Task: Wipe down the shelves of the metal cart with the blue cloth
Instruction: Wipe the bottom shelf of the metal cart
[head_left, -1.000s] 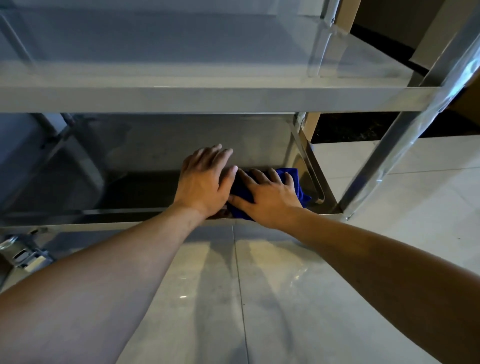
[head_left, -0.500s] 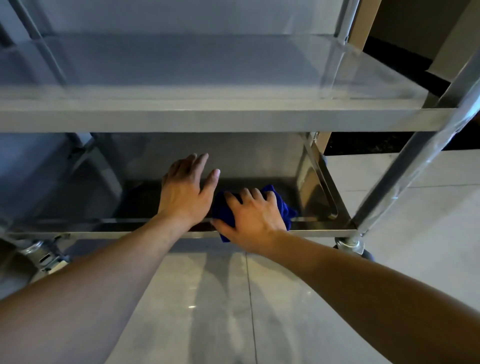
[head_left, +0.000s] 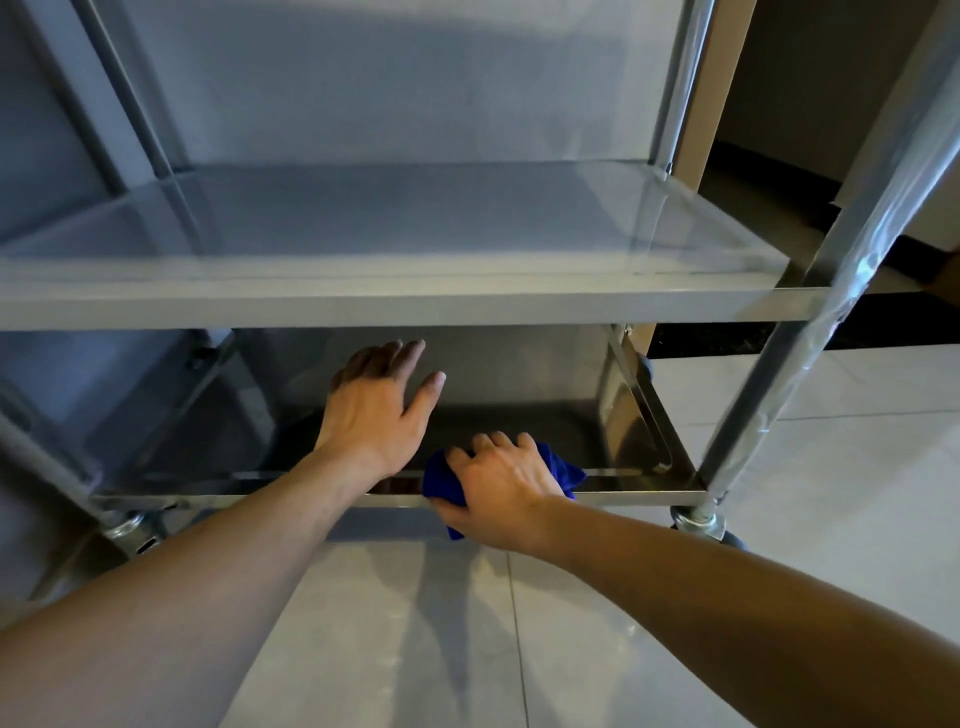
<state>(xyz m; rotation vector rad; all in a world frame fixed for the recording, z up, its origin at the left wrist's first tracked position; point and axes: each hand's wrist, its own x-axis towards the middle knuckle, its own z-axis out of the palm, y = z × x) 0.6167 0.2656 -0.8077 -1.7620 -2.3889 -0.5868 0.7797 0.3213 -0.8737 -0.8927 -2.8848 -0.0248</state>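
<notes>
Cart: a metal cart (head_left: 405, 306) of brushed steel, its flat shelves edged with shallow raised lips and carried on round upright posts.
Middle shelf: the middle shelf (head_left: 415, 228) is smooth and dull grey, faintly mirroring the posts.
Bottom shelf: the bottom shelf (head_left: 519, 410) is darker and glossier, set low near the floor.
Cloth: the blue cloth (head_left: 441, 480) is soft, deep blue and bunched, lying over the front lip of the bottom shelf, one corner hanging below the rim.
Right hand: the right hand (head_left: 501, 486) presses down on the cloth with fingers bent over it and thumb tucked under the edge, gripping it.
Left hand: the left hand (head_left: 376, 410) rests flat on the bottom shelf just beside the cloth, fingers straight and spread, holding nothing.
Post wrap: the near right post (head_left: 810, 332) wears crinkled clear plastic film.
Wheels: a caster (head_left: 701, 522) sits under the near right corner.
Floor: pale glossy tile floor (head_left: 571, 649) with thin grout lines.
Room: a tan panel (head_left: 711, 88) stands behind the cart, with a dark area beyond.
</notes>
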